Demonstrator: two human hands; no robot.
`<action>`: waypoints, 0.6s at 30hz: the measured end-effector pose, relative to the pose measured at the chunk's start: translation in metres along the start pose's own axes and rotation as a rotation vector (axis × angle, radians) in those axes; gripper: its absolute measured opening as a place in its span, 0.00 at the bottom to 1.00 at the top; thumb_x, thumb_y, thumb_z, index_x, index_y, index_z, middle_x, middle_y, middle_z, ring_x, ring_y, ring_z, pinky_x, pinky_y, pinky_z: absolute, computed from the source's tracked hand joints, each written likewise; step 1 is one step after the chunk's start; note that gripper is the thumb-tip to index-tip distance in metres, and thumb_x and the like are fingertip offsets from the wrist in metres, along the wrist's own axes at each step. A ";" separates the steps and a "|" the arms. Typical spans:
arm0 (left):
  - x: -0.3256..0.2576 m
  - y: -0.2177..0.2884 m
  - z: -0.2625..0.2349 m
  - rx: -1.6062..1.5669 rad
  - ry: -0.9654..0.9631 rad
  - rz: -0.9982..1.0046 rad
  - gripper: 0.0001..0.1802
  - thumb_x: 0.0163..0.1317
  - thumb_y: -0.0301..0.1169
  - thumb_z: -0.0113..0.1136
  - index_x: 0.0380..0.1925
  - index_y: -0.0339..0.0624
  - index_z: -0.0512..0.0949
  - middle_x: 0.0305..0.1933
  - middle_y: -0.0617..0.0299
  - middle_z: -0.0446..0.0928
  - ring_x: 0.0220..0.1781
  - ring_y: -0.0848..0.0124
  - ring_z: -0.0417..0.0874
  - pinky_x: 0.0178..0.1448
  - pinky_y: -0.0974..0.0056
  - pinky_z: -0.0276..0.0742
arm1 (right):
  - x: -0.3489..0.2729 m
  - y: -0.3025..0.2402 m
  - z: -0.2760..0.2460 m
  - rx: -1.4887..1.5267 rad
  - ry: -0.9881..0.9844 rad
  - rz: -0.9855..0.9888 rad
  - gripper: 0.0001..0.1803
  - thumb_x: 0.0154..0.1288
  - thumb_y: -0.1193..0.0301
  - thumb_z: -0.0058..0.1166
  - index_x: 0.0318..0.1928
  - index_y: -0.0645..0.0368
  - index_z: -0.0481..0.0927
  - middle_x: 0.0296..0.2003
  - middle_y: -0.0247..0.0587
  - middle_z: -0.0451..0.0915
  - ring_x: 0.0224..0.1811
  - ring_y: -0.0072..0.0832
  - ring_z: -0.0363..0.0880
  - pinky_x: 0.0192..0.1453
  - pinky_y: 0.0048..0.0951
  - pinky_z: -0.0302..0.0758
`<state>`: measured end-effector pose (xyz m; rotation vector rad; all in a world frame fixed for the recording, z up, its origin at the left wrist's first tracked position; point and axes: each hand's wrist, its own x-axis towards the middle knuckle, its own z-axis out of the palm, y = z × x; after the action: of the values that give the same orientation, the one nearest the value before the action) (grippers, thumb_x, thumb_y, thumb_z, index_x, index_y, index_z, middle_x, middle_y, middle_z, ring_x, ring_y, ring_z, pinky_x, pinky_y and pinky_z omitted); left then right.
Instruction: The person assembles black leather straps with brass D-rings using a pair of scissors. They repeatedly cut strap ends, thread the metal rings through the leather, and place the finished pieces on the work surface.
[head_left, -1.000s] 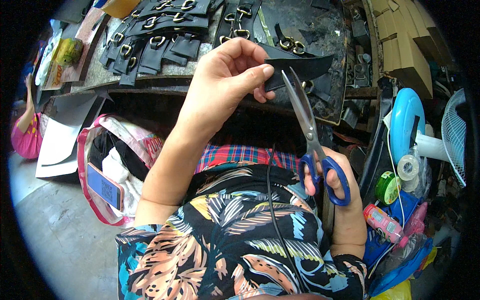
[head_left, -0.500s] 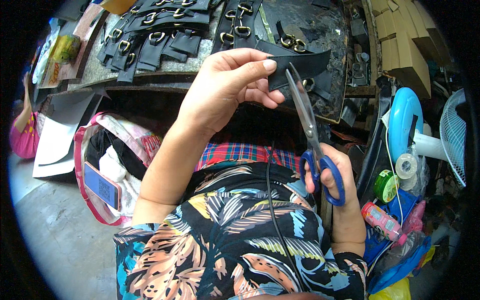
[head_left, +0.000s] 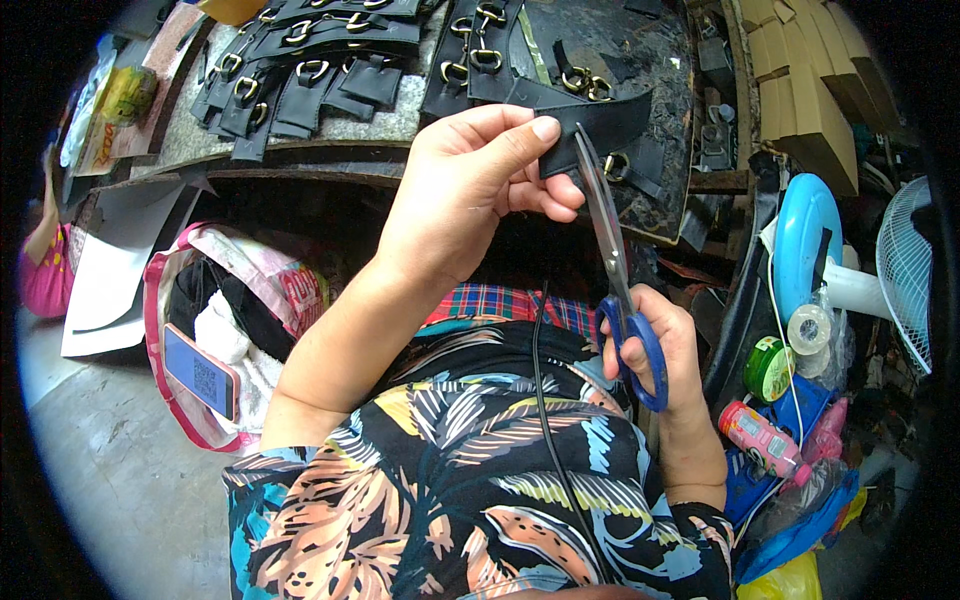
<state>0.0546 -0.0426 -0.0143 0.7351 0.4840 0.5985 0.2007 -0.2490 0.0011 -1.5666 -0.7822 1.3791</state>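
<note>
Scissors (head_left: 614, 245) at the strip (head_left: 607, 119)!
Left grip (head_left: 455, 190) pinches it, left of the scissors; right grip (head_left: 676, 340) clamps their handles (head_left: 657, 362).

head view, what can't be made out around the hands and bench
All in the head view:
Black strip: pinched end covered by the left hand.
Right hand: some fingers hidden behind the handles of the scissors.
Orange object: cut off by the upper edge.

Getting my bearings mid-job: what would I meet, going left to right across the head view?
Phone → left hand → blue-handled scissors, held in the right hand → pink bottle → white fan guard.
</note>
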 end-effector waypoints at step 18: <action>-0.007 0.014 -0.010 -0.114 -0.076 0.023 0.10 0.72 0.32 0.60 0.41 0.34 0.79 0.30 0.59 0.82 0.24 0.70 0.84 0.29 0.68 0.82 | 0.007 0.006 -0.023 0.238 0.121 -0.203 0.44 0.50 0.37 0.74 0.50 0.62 0.74 0.35 0.37 0.82 0.31 0.19 0.81 0.37 0.18 0.75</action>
<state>0.0387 -0.0342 -0.0090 0.6528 0.3683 0.6122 0.2238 -0.2498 -0.0077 -1.3334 -0.6581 1.1728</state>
